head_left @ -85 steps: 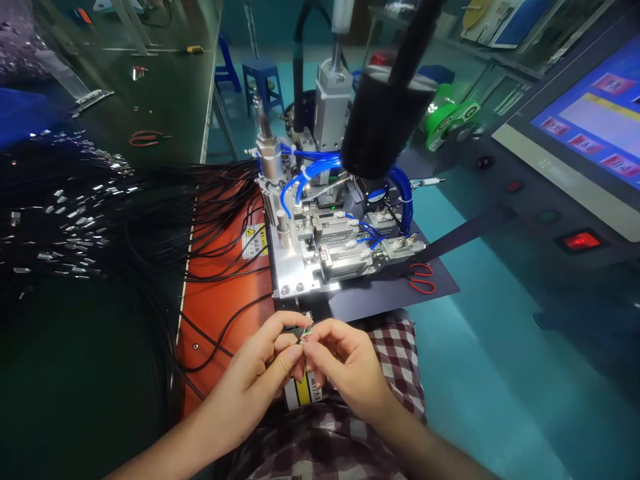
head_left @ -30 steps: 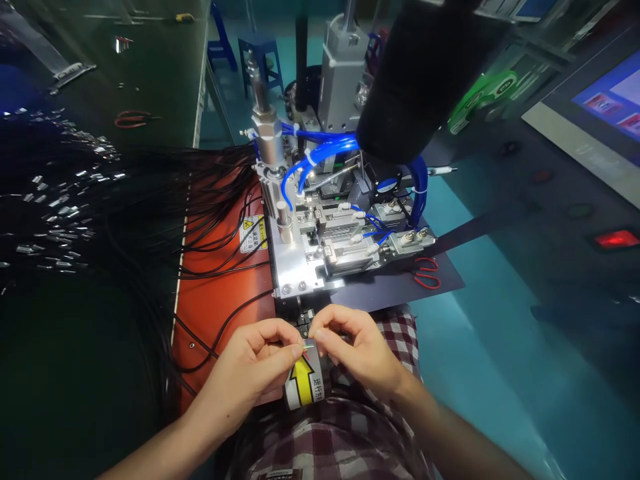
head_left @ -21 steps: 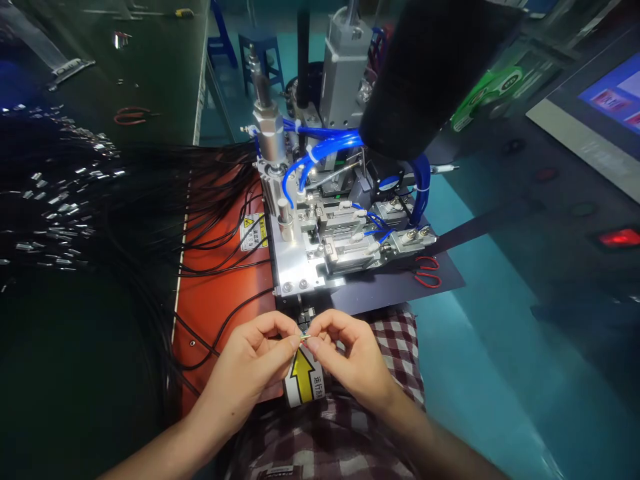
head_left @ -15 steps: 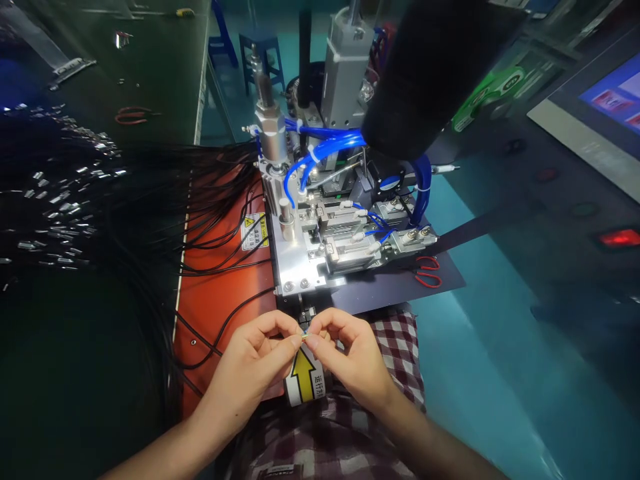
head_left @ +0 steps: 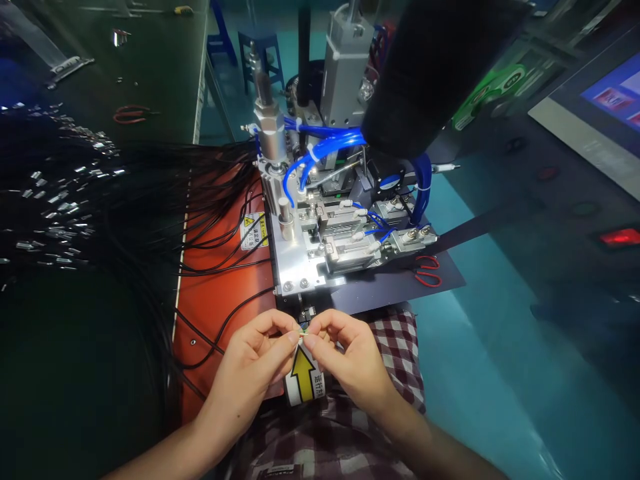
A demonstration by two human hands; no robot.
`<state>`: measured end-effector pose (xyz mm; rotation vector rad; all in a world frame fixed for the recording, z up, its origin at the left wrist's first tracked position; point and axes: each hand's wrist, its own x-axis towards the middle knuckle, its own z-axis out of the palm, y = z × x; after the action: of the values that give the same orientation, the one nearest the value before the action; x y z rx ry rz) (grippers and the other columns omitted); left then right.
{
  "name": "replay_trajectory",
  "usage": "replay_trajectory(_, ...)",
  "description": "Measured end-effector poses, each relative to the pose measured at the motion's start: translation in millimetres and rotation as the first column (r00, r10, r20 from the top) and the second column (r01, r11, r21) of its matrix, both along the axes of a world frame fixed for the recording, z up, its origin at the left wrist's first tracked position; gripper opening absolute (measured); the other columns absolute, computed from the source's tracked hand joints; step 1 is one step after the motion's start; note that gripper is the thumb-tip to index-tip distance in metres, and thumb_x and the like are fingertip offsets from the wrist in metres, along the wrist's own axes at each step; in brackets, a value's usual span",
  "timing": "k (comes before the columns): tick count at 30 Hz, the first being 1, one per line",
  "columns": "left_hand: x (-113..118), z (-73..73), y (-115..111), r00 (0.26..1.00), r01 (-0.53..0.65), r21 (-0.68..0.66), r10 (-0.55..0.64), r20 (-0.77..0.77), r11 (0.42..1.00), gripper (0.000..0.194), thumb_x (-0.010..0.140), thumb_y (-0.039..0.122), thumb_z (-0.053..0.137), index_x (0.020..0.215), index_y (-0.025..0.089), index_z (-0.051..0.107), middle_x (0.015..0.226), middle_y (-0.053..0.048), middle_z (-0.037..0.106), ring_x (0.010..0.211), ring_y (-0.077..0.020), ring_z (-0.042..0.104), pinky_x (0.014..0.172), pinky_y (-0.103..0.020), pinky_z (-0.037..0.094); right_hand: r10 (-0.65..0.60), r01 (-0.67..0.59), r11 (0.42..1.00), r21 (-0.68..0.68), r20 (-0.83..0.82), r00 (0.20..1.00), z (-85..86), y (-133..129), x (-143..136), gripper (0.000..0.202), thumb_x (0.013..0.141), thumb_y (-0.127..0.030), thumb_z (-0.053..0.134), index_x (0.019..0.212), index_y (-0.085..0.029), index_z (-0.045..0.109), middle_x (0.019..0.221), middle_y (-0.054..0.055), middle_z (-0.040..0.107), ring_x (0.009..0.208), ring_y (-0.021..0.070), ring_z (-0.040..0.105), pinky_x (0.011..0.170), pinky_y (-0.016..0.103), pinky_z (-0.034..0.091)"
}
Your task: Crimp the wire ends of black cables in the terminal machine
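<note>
My left hand (head_left: 265, 347) pinches thin coloured wires (head_left: 303, 333) between thumb and forefinger. From the other side my right hand (head_left: 347, 347) closes on the same wires, the two sets of fingertips almost touching. Only a short pale and greenish bit shows between them; the rest is hidden by the fingers. Just below lies a white label with a yellow arrow (head_left: 303, 377). Beyond the fingertips stands a metal machine (head_left: 300, 263) with blue air hoses (head_left: 335, 141).
Black cables (head_left: 225, 237) run over a red-orange plate (head_left: 220, 300) from a pile with shiny metal ends (head_left: 65, 193) at left. Red-handled pliers (head_left: 133, 115) lie on the dark table; a red-handled tool (head_left: 429, 271) lies right of the machine. A screen (head_left: 613, 97) stands far right.
Both hands stay in nearly the same place, still pinching. The fingertips have shifted slightly, and a little more of the wires shows between them.
</note>
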<state>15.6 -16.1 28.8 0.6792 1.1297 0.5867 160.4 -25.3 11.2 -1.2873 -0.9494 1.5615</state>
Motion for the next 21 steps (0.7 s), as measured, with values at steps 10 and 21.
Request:
replay_trajectory(10,0.0,-3.3,-3.2,1.000,-0.011,0.016,0.011,-0.012,1.000,0.020,0.084,0.038,0.056,0.083,0.020,0.048,0.046,0.011,0.031,0.041,-0.0042,0.019,0.041,-0.018,0.016,-0.030,0.029,0.997,-0.072,-0.007,1.000,3.0,-0.7,-3.4,0.012,0.070,-0.025,0.064,0.067,-0.016,0.057,0.053,-0.005,0.047,0.048,0.0089,0.038,0.048,0.023,0.031)
replay_trajectory(21,2.5,-3.0,-6.0,1.000,-0.029,0.046,0.029,-0.002,0.999,0.018,0.086,0.037,0.053,0.083,0.020,0.047,0.047,0.010,0.030,0.043,-0.0049,0.019,0.042,-0.019,0.017,-0.057,0.056,0.989,-0.134,-0.003,0.998,8.9,-0.4,-5.6,0.013,0.066,-0.026,0.065,0.064,-0.016,0.056,0.053,-0.005,0.047,0.048,0.0087,0.037,0.047,0.022,0.030)
